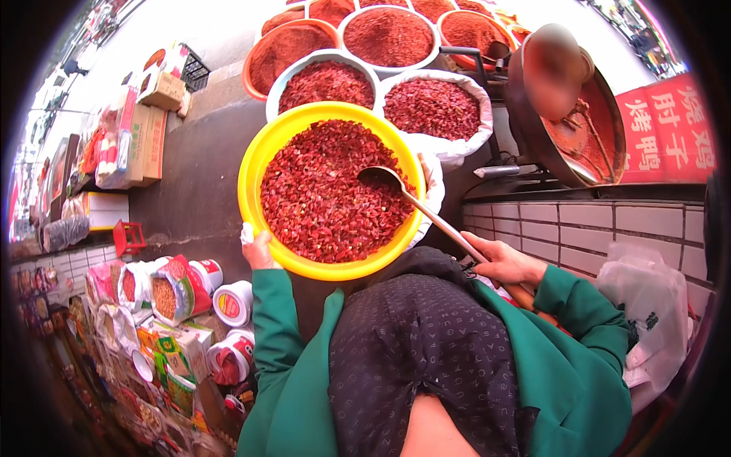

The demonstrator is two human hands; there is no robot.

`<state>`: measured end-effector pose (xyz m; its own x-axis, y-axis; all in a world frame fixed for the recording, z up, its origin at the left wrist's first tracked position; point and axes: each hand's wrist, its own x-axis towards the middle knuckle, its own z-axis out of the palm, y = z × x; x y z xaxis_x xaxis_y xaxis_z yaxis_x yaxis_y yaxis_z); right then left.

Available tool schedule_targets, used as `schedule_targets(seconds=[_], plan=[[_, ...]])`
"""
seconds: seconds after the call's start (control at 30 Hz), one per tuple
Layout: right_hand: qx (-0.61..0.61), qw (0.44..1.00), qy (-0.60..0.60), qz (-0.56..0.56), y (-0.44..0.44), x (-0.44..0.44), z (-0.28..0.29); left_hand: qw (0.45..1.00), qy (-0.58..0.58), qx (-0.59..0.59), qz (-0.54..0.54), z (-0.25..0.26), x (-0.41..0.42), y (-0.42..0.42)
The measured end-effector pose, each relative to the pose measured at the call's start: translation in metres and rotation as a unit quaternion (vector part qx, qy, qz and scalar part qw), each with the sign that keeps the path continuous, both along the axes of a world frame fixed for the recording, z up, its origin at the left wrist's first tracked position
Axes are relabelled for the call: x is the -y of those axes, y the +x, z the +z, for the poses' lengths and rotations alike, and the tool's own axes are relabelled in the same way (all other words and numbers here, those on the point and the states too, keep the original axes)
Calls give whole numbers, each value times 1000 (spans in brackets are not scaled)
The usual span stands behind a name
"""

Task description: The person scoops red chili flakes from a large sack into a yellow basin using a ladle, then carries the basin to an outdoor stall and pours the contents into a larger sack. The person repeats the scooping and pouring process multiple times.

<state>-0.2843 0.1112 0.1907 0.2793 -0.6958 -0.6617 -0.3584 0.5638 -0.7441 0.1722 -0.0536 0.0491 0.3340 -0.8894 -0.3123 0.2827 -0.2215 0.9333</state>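
A yellow plastic basin [255,165] heaped with chopped dried red chillies [331,200] is directly before me. My left hand [260,250] grips its near left rim, with a bit of white material by the fingers. In my right hand [505,263] is the handle of a long metal ladle [437,220]. The ladle's bowl rests on the chillies at the right side of the basin. Past the basin are a white tub of chilli pieces [328,85] and a white sack of chilli pieces [432,108].
Several tubs of ground chilli [388,37] stand farther off. To the right are a large round metal vessel [605,131] with red powder, a red sign [665,128] and a white-tiled wall [588,223]. Cardboard boxes [149,143], a red stool [129,237] and packed goods [171,291] are left.
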Motion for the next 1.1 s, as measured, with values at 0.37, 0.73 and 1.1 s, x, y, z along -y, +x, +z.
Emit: schedule_targets(seconds=[0.37, 0.73, 1.1], plan=[[333, 883, 275, -183, 38, 13, 33, 1000, 14, -7, -5, 12, -8, -10], [362, 871, 251, -217, 49, 23, 49, 1000, 9, -21, 15, 4, -15, -5], [370, 865, 229, -249, 46, 25, 78, 1000, 15, -17, 11, -1, -16, -2]])
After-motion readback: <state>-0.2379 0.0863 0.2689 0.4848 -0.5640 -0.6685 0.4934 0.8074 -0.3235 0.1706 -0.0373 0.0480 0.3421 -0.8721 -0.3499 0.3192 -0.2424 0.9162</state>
